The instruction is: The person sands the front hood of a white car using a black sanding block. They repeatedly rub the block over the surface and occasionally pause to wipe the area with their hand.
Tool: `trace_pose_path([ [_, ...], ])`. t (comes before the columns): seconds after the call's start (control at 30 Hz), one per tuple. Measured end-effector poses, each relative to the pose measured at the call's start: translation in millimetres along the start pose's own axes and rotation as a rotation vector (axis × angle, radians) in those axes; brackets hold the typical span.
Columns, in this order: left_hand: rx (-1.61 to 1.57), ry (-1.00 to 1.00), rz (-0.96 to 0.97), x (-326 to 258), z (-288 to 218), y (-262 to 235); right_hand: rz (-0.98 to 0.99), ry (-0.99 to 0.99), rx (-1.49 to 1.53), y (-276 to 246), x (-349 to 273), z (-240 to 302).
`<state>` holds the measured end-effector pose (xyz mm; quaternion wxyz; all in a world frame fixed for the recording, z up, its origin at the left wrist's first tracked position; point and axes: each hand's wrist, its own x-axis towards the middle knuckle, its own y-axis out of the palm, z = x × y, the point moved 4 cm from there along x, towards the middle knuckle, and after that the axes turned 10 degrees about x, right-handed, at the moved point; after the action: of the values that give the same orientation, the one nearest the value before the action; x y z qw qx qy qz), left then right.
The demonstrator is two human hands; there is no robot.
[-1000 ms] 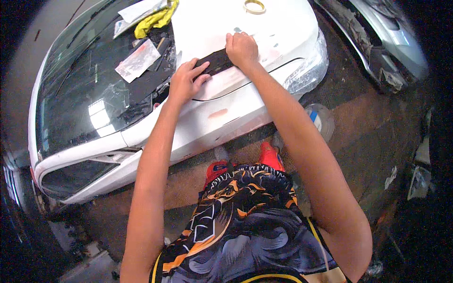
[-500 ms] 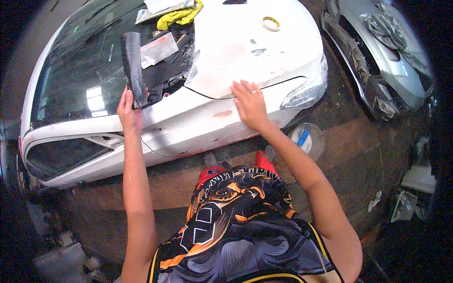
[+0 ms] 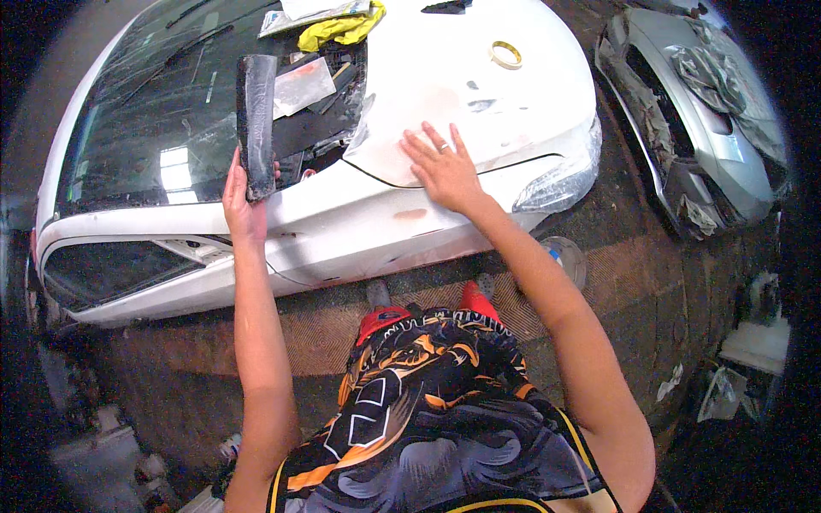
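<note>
My left hand (image 3: 245, 205) grips the lower end of a long black sanding block (image 3: 257, 120). The block is held upright over the base of the windshield (image 3: 141, 128), and whitish dust covers its face. On the white car's hood (image 3: 410, 68), close to the edge by the fender, my right hand (image 3: 445, 173) lies flat with its fingers spread and a ring on one of them. Faint pinkish and grey patches show on the paint near those fingers. Below the hood gap, the fender (image 3: 342, 218) carries a small brownish patch.
A roll of tape (image 3: 506, 55) lies on the hood. A yellow cloth (image 3: 342, 28) and a greyish sheet (image 3: 304, 86) rest by the windshield base. Clear plastic film (image 3: 560, 181) covers the headlight. A bucket (image 3: 569, 261) stands on the floor; a silver bumper (image 3: 684, 128) is at right.
My right hand has slid up and left across the hood, away from the fender gap. My left hand keeps the sanding block, now turned with its broad face more visible. The whole view has shifted slightly.
</note>
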<state>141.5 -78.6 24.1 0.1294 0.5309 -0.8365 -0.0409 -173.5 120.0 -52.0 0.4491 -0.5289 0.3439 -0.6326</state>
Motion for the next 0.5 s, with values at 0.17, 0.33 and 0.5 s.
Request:
trace_pose_path([
  [0.17,0.106,0.13,-0.307,3.4,5.5,9.4,-0.026,0.157,0.027,-7.9,-14.5,-51.3],
  [0.33,0.675,0.342,-0.649,16.3,24.3,20.2,-0.077,0.141,0.137,-9.3,-36.2,-72.4],
  [0.5,1.313,0.467,-0.822,16.9,30.1,50.4,-0.024,0.128,0.232,-11.2,-51.8,-59.9],
])
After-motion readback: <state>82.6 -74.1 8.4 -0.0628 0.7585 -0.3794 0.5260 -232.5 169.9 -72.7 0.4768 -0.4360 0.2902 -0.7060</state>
